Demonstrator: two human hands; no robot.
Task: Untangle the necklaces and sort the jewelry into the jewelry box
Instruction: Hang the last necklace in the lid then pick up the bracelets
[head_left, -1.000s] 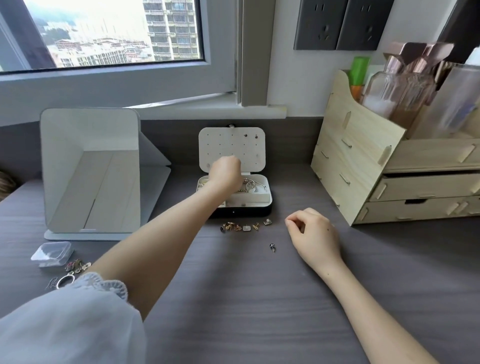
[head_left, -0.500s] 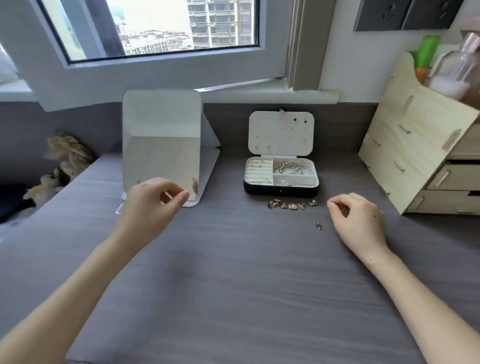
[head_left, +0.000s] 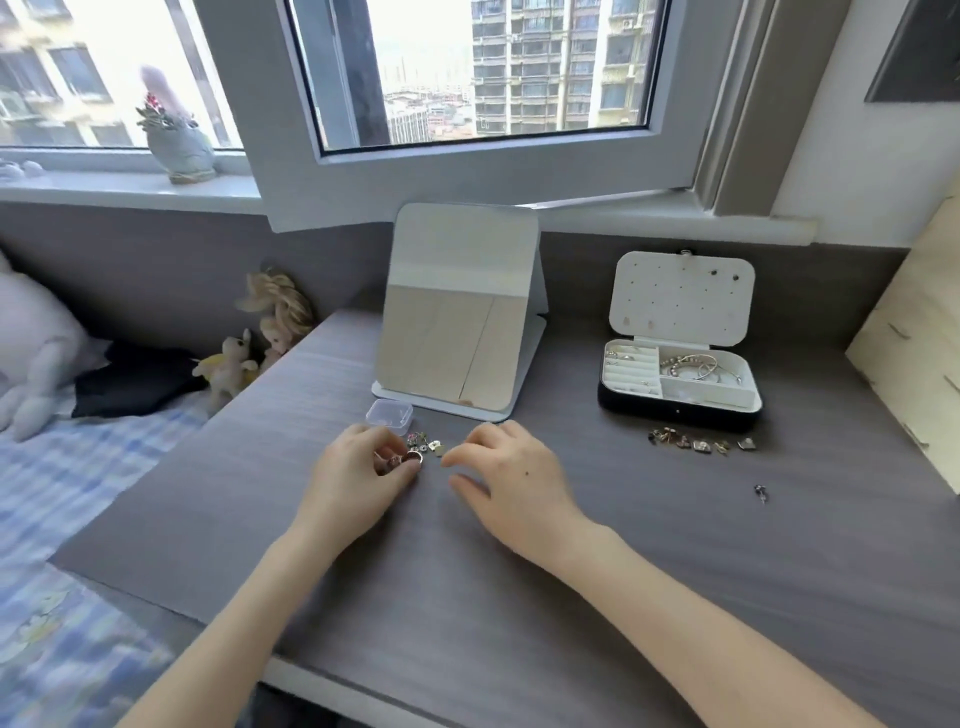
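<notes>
The open jewelry box (head_left: 675, 413) stands at the back right of the grey desk (head_left: 571, 597), with bangles and small pieces in its white compartments. A row of earrings (head_left: 698, 441) lies in front of it, and a single small piece (head_left: 761, 491) sits farther right. A cluster of small jewelry (head_left: 427, 445) lies at the desk's middle. My left hand (head_left: 358, 478) pinches a silver ring (head_left: 414, 457) at that cluster. My right hand (head_left: 511, 478) hovers just right of the cluster, fingers loosely curled and holding nothing.
A small clear plastic box (head_left: 389, 414) sits just behind the cluster. A standing mirror (head_left: 457, 312) is behind that. A wooden organizer (head_left: 914, 353) fills the right edge. Plush toys (head_left: 234, 364) and bedding lie left of the desk.
My left hand left the jewelry box and swung left to the small cluster, where it now pinches a ring. My right hand moved left to join it. The view turned left.
</notes>
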